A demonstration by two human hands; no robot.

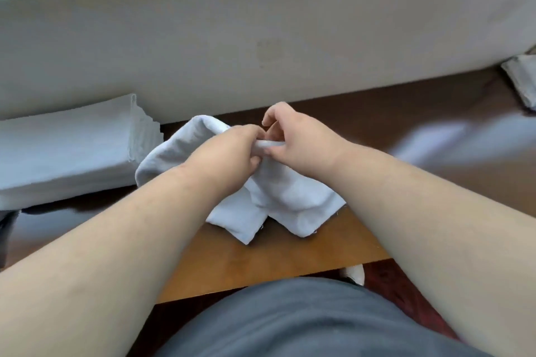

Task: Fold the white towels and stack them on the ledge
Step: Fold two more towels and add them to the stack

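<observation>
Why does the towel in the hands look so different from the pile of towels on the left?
The towel is rumpled and loose; the pile is folded flat, its edges lined up. The towel is one single cloth, while the pile has many layers. The left hand and right hand pinch the towel; nothing touches the pile. Both are white cloth and lie on the brown wooden ledge.
</observation>
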